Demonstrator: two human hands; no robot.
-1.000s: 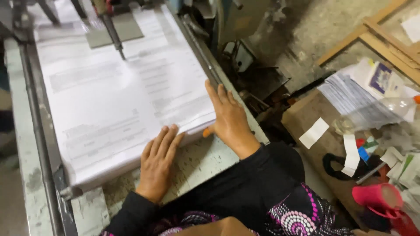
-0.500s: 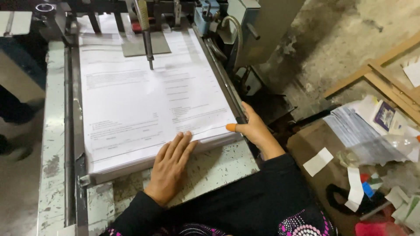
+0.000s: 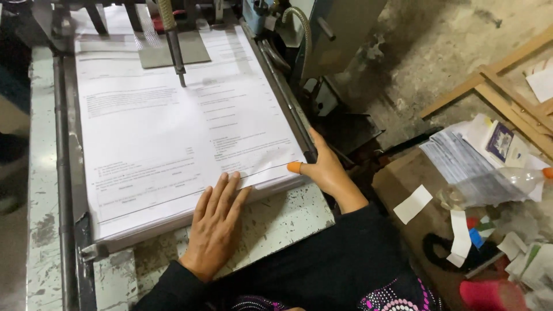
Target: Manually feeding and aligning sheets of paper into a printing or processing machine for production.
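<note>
Just behind the right hand [image 3: 325, 170], a metal side rail [image 3: 288, 109] and machine housing [image 3: 334, 34] block passage; the scuffed table [image 3: 276, 222] beside the left hand [image 3: 216, 222] lies open; beyond, a presser foot [image 3: 173, 49] stands on the paper stack [image 3: 173, 132].

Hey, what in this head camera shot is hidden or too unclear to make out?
- Print on the paper stack: too small and blurred in the head view.
- Right hand: its fingers beyond the thumb are hidden behind the stack's corner.
- Machine head: cut off by the top edge.
- Left hand: shows fully, flat on the stack's near edge.
</note>
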